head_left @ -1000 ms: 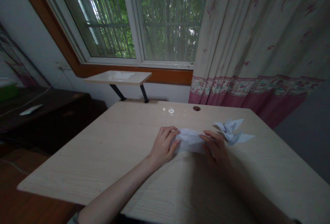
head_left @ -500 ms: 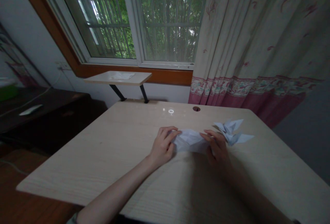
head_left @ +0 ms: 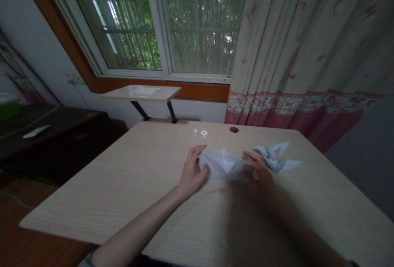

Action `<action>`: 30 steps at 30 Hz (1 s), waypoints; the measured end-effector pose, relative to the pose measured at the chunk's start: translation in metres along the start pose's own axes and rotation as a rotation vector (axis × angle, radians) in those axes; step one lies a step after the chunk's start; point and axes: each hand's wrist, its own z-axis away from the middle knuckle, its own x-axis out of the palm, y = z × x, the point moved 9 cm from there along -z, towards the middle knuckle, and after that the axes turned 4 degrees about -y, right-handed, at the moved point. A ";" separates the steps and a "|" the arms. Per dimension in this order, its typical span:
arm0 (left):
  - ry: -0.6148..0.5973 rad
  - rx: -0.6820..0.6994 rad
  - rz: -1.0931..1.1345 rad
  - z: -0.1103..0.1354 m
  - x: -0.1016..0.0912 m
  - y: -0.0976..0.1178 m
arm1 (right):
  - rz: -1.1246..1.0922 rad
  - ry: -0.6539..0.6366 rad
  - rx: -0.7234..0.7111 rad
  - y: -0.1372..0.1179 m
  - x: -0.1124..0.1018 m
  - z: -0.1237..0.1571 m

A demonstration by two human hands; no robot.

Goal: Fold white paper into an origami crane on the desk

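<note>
A folded sheet of white paper [head_left: 226, 164] lies on the wooden table between my two hands, its middle creased into a raised, diamond-like shape. At its left end, my left hand [head_left: 194, 168] grips it, thumb on the near side and fingers curled round the far edge. My right hand [head_left: 260, 172] holds the right end in the same way, thumb below and fingers above; part of that end is hidden behind it. Just beyond my right hand sit folded paper figures with pointed wings, like origami cranes [head_left: 278, 158], touching or overlapping each other.
The pale table [head_left: 138, 176] has a round cable hole [head_left: 234, 130] near its far edge. A small raised shelf [head_left: 166, 94] at the back left bears white paper [head_left: 145, 90]. A curtain [head_left: 277, 53] hangs beyond the right side, and a dark cabinet [head_left: 76, 127] stands left.
My left fingers have spread wider and shifted slightly left along the paper. My right fingers have moved a little too. More of the paper's creased middle now shows.
</note>
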 end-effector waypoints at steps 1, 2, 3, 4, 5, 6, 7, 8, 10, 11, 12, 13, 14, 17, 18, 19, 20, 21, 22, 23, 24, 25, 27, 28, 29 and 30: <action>0.022 -0.077 0.068 0.000 -0.001 -0.009 | -0.012 -0.024 0.027 0.003 0.002 0.000; 0.040 -0.146 0.135 0.000 0.000 -0.017 | -0.031 -0.059 0.049 0.005 0.006 0.000; 0.055 -0.198 0.193 0.000 0.000 -0.024 | -0.053 -0.098 0.064 0.007 0.009 0.001; 0.067 -0.233 0.237 0.001 0.001 -0.030 | -0.076 -0.137 0.071 0.007 0.013 0.002; 0.075 -0.257 0.264 0.001 0.001 -0.034 | -0.096 -0.171 0.070 0.007 0.015 0.003; 0.079 -0.273 0.276 0.001 0.001 -0.036 | -0.111 -0.196 0.064 0.006 0.017 0.004; 0.077 -0.285 0.276 0.001 0.002 -0.038 | -0.118 -0.211 0.061 0.005 0.018 0.005; 0.069 -0.293 0.270 0.001 0.002 -0.040 | -0.120 -0.219 0.063 0.005 0.019 0.006; 0.048 -0.301 0.254 0.001 0.004 -0.040 | -0.119 -0.242 0.096 0.008 0.022 0.009; 0.038 -0.301 0.248 0.001 0.004 -0.040 | -0.123 -0.256 0.122 0.010 0.024 0.011; 0.029 -0.301 0.245 0.002 0.005 -0.040 | -0.131 -0.265 0.150 0.012 0.026 0.012; 0.020 -0.303 0.245 0.002 0.006 -0.040 | -0.139 -0.268 0.177 0.015 0.028 0.013; 0.010 -0.308 0.249 0.002 0.007 -0.041 | -0.149 -0.259 0.200 0.017 0.028 0.013; -0.021 -0.335 0.270 0.004 0.010 -0.044 | -0.174 -0.198 0.284 0.023 0.028 0.013; -0.029 -0.342 0.276 0.005 0.012 -0.046 | -0.178 -0.180 0.318 0.025 0.027 0.013; -0.035 -0.345 0.279 0.005 0.012 -0.047 | -0.183 -0.163 0.347 0.027 0.026 0.013; -0.040 -0.344 0.280 0.005 0.013 -0.047 | -0.187 -0.147 0.373 0.028 0.025 0.013; -0.048 -0.341 0.283 0.005 0.015 -0.047 | -0.189 -0.138 0.395 0.028 0.024 0.013; -0.058 -0.338 0.289 0.006 0.016 -0.047 | -0.188 -0.130 0.414 0.027 0.023 0.013; -0.070 -0.334 0.298 0.006 0.018 -0.047 | -0.182 -0.127 0.432 0.027 0.021 0.013; -0.082 -0.327 0.311 0.006 0.020 -0.046 | -0.173 -0.129 0.451 0.027 0.020 0.013; -0.095 -0.319 0.324 0.005 0.021 -0.046 | -0.161 -0.134 0.470 0.026 0.020 0.013; -0.117 -0.298 0.346 0.005 0.024 -0.043 | -0.144 -0.146 0.498 0.025 0.019 0.012; -0.126 -0.289 0.350 0.005 0.025 -0.043 | -0.140 -0.152 0.498 0.024 0.019 0.012; -0.135 -0.281 0.344 0.004 0.025 -0.042 | -0.137 -0.157 0.491 0.023 0.019 0.011; -0.145 -0.275 0.329 0.004 0.026 -0.041 | -0.131 -0.156 0.482 0.023 0.018 0.011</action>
